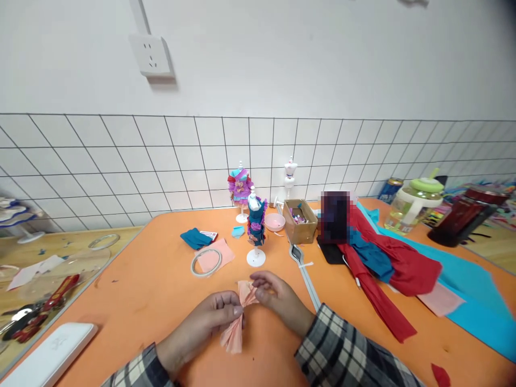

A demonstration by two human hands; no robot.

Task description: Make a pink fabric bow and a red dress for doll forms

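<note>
Pinched between the thumb and fingers of my left hand (217, 317) is a gathered strip of peach fabric (233, 336), its lower end fanning out below. My right hand (278, 298) grips the upper end of the same strip with bent fingers. Just beyond both hands stands a small dress form (256, 220) on a white base, dressed in dark teal and purple cloth. To the left of it, a flat peach fabric piece (226, 252) lies partly under a roll of clear tape (206, 262). A pair of scissors or tweezers with grey handles (306, 279) rests right of the form.
Behind are a second dressed form (240, 188), a bare white form (289, 174), a pink bowl (274, 221) and a cardboard box (300, 228) of small bits. Red fabric (411, 263), a bottle (415, 204) and a dark red tumbler (467, 215) occupy the right. A white power bank (56, 352) lies left.
</note>
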